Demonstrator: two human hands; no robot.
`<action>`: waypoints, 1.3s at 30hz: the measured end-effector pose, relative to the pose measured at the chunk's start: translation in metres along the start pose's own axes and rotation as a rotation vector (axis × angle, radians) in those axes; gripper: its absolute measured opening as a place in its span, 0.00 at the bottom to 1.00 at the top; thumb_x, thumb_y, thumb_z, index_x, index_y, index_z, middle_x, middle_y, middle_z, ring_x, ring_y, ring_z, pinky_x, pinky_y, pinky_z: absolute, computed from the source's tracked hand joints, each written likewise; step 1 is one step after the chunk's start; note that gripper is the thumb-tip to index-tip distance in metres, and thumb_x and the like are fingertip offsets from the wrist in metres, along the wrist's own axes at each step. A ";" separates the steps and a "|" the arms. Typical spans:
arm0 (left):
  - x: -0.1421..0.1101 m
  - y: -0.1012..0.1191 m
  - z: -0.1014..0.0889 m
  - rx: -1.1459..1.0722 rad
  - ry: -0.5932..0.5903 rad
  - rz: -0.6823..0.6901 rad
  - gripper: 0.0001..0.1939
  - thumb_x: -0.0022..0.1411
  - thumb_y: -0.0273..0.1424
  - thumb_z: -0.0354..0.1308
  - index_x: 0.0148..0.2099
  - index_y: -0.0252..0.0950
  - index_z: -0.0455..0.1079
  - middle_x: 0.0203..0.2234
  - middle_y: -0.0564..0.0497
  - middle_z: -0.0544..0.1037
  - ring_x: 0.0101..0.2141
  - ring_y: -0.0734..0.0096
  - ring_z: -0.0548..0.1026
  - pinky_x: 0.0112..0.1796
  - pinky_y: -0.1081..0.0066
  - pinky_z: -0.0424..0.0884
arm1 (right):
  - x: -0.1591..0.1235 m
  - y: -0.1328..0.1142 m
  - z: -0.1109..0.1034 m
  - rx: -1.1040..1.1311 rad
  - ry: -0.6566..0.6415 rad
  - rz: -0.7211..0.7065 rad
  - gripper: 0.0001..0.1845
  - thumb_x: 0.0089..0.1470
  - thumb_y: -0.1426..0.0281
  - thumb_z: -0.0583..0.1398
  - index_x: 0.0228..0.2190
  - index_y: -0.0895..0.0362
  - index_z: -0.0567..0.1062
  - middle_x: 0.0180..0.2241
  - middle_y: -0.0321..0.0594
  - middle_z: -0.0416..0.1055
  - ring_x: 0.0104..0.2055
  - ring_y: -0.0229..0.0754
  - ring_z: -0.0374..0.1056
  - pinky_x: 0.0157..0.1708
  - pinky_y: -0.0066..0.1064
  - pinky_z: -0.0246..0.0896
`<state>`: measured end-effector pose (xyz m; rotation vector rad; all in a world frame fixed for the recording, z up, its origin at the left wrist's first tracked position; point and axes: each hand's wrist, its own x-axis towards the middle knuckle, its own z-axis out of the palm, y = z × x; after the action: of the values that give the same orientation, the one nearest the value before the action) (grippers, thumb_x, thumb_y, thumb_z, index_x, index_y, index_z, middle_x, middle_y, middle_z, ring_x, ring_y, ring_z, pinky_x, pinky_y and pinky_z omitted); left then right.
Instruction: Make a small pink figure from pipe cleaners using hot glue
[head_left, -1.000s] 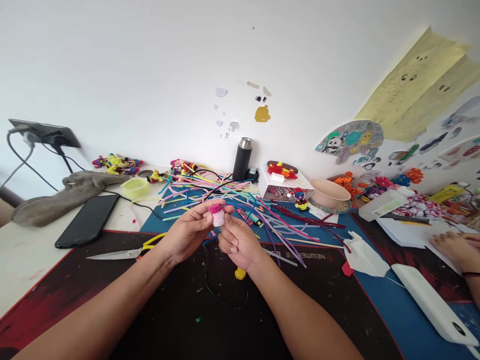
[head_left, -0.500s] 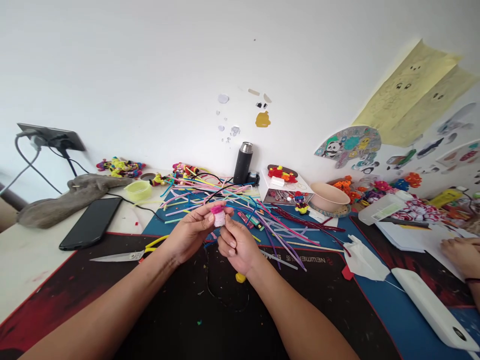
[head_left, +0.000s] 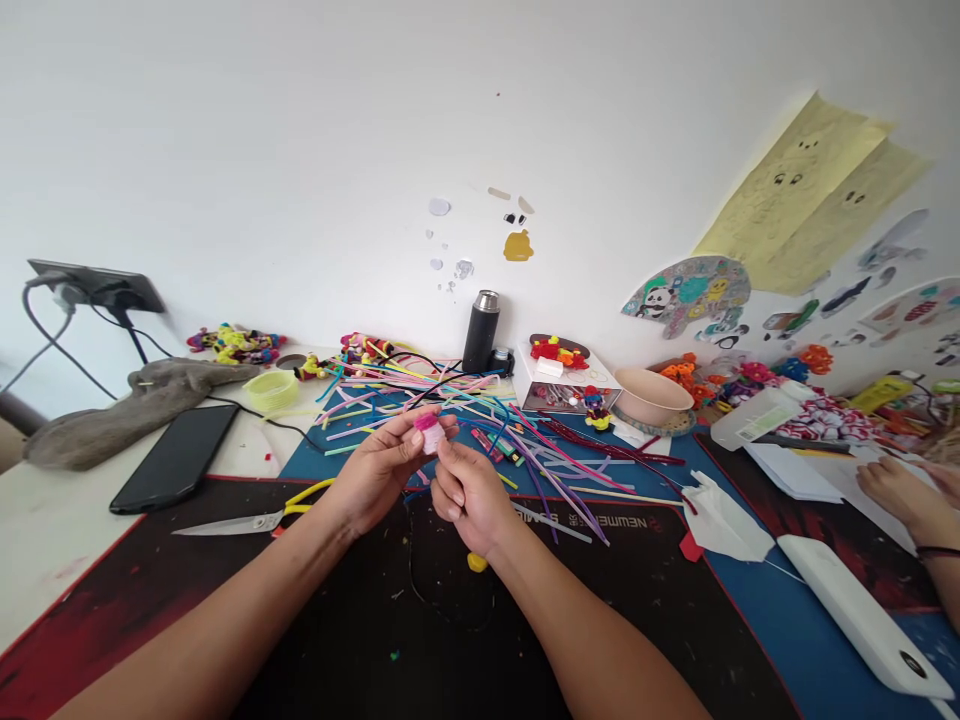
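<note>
A small fuzzy pipe-cleaner piece point(head_left: 430, 437), deep pink on top and pale pink below, is held up between both hands over the black mat. My left hand point(head_left: 381, 470) pinches it from the left with thumb and fingers. From the right, my right hand point(head_left: 471, 492) grips its lower part between thumb and bent forefinger. Loose pipe cleaners point(head_left: 420, 385) in many colours lie spread just behind the hands. Yellow-handled scissors point(head_left: 251, 522) rest beside my left forearm. A small yellow piece point(head_left: 477, 563) lies below my right wrist.
A phone point(head_left: 176, 458) lies at left. Behind stand a black flask point(head_left: 481, 335), a white box point(head_left: 555, 385) and a pinkish bowl point(head_left: 652, 395). A white power bank point(head_left: 862, 610) and a crumpled white mask point(head_left: 724, 520) are at right, near another person's hand point(head_left: 892, 490).
The view shifts slightly. Both hands keep their hold on the pink piece, which tilts a little. At right, the other person's hand has moved further in over the paper.
</note>
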<state>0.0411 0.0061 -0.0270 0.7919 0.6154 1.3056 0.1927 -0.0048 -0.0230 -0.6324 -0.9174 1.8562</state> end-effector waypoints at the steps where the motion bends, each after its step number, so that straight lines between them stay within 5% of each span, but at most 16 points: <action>1: 0.000 0.000 0.000 0.002 0.002 0.000 0.25 0.55 0.37 0.80 0.54 0.39 0.84 0.53 0.39 0.86 0.59 0.43 0.80 0.62 0.51 0.71 | 0.000 0.000 0.000 -0.002 0.004 -0.003 0.32 0.50 0.48 0.75 0.23 0.54 0.64 0.12 0.21 0.53 0.12 0.29 0.46 0.16 0.27 0.35; 15: 0.002 0.000 -0.003 -0.028 0.025 0.013 0.25 0.56 0.34 0.79 0.56 0.39 0.83 0.53 0.39 0.86 0.56 0.46 0.82 0.61 0.53 0.72 | -0.001 0.001 0.001 -0.065 -0.023 -0.013 0.29 0.56 0.47 0.71 0.24 0.55 0.67 0.15 0.26 0.62 0.13 0.30 0.53 0.15 0.27 0.38; 21: -0.001 0.000 0.001 0.029 0.038 0.042 0.23 0.56 0.33 0.78 0.54 0.39 0.84 0.50 0.40 0.88 0.54 0.46 0.83 0.62 0.51 0.71 | -0.001 0.003 0.003 -0.099 0.030 -0.023 0.27 0.54 0.46 0.71 0.30 0.55 0.71 0.14 0.23 0.59 0.12 0.30 0.50 0.14 0.27 0.36; 39: -0.001 0.000 0.005 0.042 0.083 0.017 0.22 0.54 0.35 0.80 0.52 0.38 0.85 0.48 0.39 0.88 0.55 0.45 0.83 0.59 0.54 0.75 | -0.001 0.004 0.003 -0.192 0.058 -0.047 0.30 0.54 0.42 0.69 0.27 0.53 0.66 0.14 0.24 0.58 0.12 0.31 0.52 0.14 0.27 0.37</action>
<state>0.0445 0.0040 -0.0243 0.7811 0.7056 1.3501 0.1883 -0.0076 -0.0244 -0.7718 -1.0715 1.7121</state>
